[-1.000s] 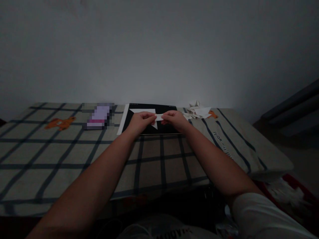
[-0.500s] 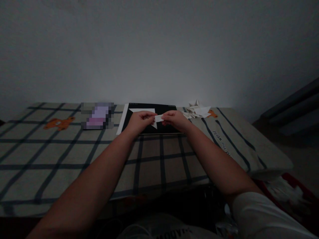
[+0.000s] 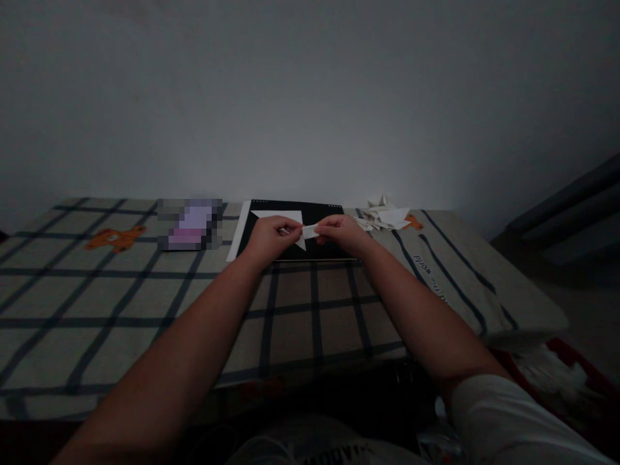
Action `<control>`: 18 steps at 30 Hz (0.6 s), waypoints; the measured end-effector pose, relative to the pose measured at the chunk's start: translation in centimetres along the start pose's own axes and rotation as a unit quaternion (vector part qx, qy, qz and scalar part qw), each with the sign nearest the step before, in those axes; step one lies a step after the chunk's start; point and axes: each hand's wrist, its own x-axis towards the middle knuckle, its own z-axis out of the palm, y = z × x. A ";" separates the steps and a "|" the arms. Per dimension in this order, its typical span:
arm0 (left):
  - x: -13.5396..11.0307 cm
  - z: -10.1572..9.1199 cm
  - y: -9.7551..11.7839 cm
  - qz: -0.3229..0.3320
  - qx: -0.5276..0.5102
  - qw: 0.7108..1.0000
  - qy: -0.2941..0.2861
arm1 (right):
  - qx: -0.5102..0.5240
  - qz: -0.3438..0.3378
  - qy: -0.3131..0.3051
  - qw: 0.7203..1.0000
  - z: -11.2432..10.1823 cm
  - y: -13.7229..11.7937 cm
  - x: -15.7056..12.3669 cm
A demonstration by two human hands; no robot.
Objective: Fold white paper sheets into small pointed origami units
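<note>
Dim light. Two bare arms reach fwd over a surface [image 3: 159, 297] covered in pale cloth w/ dark check lines, up against a plain wall [image 3: 310, 97]. Hands meet mid-view, backs up, a small gap btwn them. A small white paper strip [image 3: 310, 232] spans that gap, above a black-covered pad [image 3: 295, 205].

L hand [image 3: 271, 240]: thumb & index fingers pinch the strip's L end; other fingers curl under, partly hidden. R hand [image 3: 343, 232]: fingers pinch the R end the same way. Holding both ends prob. keeps so small a piece straight & steady; exact folds too small to tell.

Behind & below the L hand, a larger white paper piece [image 3: 278, 214] lies on the pad, a pointed tip showing just under the strip. The dark pad likely gives a flat, firm base vs. the soft cloth, & white shows up well on it.

R of the pad, near the wall: a heap of pointed, folded white paper [image 3: 382, 216], seemingly set aside to leave elbow room. L of the pad, well apart from the hands: a phone-like item [image 3: 191, 223], pixelated, leaning or flat, can't tell; prob. put there to be seen w/o blocking the arms.
</note>
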 end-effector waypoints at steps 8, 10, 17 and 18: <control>0.3 0.2 -0.2 -0.052 -0.073 0.996 -0.017 | -0.004 -0.023 0.023 0.999 0.0 0.5 0.2; 0.3 0.4 -0.6 -0.072 -0.128 0.989 -0.027 | -0.004 -0.027 0.024 0.999 -0.1 0.7 0.3; 0.5 0.6 -1.4 -0.098 -0.131 0.986 -0.028 | 0.006 -0.027 0.022 0.999 0.0 0.7 0.3; 0.5 0.5 -1.5 -0.096 -0.128 0.987 -0.032 | 0.009 -0.020 0.022 1.000 0.1 0.6 0.3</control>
